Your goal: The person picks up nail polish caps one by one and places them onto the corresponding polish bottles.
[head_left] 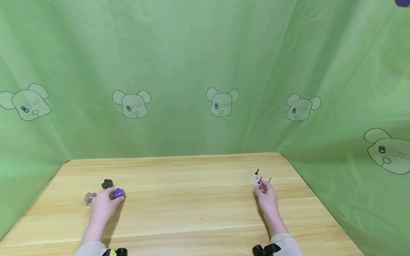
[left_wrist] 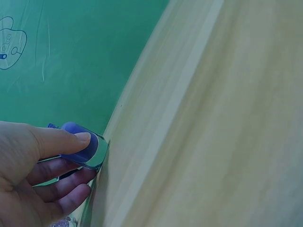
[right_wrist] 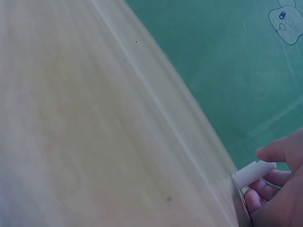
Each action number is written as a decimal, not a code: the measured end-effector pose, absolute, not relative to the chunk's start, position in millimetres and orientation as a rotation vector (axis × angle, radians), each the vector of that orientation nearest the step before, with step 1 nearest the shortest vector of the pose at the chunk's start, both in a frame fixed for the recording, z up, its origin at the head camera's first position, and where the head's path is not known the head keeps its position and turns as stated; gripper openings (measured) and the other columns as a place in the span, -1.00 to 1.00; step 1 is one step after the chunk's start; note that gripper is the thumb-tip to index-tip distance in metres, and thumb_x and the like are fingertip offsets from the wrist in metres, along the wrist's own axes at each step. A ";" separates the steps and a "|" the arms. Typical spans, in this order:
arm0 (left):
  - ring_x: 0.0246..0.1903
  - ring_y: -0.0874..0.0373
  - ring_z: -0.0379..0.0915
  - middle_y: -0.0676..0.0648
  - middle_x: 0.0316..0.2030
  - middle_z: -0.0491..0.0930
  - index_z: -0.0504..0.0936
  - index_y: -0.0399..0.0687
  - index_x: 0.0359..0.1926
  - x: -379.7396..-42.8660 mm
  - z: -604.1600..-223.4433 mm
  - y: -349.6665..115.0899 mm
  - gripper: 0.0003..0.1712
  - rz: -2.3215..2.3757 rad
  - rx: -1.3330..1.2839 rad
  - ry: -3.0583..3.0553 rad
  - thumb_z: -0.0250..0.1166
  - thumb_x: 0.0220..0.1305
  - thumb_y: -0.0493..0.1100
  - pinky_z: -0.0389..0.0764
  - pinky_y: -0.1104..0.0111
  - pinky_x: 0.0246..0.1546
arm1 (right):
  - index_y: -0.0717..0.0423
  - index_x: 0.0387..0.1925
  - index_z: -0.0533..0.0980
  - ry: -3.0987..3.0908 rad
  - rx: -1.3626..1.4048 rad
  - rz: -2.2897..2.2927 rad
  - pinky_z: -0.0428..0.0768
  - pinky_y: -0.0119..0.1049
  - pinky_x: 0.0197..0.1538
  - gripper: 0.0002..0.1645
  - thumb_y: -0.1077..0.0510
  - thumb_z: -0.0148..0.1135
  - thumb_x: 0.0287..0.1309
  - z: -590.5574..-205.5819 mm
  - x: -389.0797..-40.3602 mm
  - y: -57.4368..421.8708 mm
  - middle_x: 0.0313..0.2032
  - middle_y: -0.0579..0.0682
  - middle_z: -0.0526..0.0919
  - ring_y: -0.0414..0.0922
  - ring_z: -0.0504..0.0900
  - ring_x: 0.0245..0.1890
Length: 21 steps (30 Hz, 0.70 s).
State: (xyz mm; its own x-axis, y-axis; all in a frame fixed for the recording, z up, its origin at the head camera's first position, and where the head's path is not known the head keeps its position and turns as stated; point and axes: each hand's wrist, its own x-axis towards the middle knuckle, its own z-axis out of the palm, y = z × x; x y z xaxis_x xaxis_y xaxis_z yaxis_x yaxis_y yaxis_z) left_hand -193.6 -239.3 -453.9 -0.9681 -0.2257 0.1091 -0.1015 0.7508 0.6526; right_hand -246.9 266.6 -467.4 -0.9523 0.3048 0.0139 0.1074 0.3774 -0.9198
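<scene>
My left hand point(head_left: 104, 204) pinches a small purple nail polish bottle point(head_left: 119, 192) at the left of the table. The left wrist view shows its rounded purple body with clear edges point(left_wrist: 83, 142) under my thumb, low at the tabletop. Beside that hand stand a black nail polish bottle point(head_left: 107, 184) and a pinkish one point(head_left: 89, 198). My right hand point(head_left: 267, 199) holds a white brush cap point(head_left: 259, 183), its purple brush pointing up. In the right wrist view this cap point(right_wrist: 254, 174) lies between thumb and fingers. Just behind stands another white cap with a black brush point(head_left: 256, 175).
A pinkish brush point(head_left: 269, 179) sticks up behind the right fingers, its base hidden. The wooden table point(head_left: 192, 199) carries all of this. A green curtain point(head_left: 179, 71) with bear-head drawings surrounds its back and sides.
</scene>
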 end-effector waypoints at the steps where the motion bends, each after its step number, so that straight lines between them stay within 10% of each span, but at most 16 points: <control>1: 0.03 -0.42 0.50 -0.52 0.01 0.54 0.48 -0.49 0.09 -193.8 -454.2 -238.4 -0.51 -1.015 0.254 -2.761 0.32 0.21 -0.25 0.48 -0.18 0.11 | 0.48 0.34 0.14 -2.453 -0.375 1.610 0.32 0.04 0.36 -0.39 0.26 -0.01 0.37 -468.1 -247.5 266.9 0.21 0.45 0.32 0.21 0.33 0.21; 13: -0.05 -0.36 0.57 -0.49 -0.05 0.60 0.53 -0.45 0.04 -195.7 -446.7 -226.2 -0.57 -1.020 0.199 -2.753 0.32 0.22 -0.23 0.57 -0.11 0.03 | 0.46 0.27 0.24 -2.440 -0.413 1.596 0.40 -0.02 0.30 -0.46 0.27 0.02 0.34 -470.1 -250.9 267.1 0.17 0.44 0.38 0.19 0.39 0.16; 21: -0.06 -0.32 0.58 -0.46 -0.04 0.61 0.52 -0.43 0.07 -197.6 -438.3 -207.8 -0.53 -1.053 0.124 -2.755 0.32 0.23 -0.19 0.57 -0.10 0.03 | 0.47 0.18 0.33 -2.432 -0.407 1.560 0.27 -0.80 -0.21 -0.53 0.30 0.06 0.30 -468.9 -249.5 267.0 0.12 0.44 0.43 0.18 0.43 0.11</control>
State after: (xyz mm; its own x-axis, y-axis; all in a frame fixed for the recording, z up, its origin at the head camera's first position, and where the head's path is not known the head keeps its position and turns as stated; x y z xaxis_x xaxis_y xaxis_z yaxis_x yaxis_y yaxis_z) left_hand -197.6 -207.8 -438.3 -0.9785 -0.1451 0.1464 -0.0104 0.7441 0.6680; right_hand -249.5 267.0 -468.9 -0.9366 0.3483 0.0373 0.1113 0.3969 -0.9111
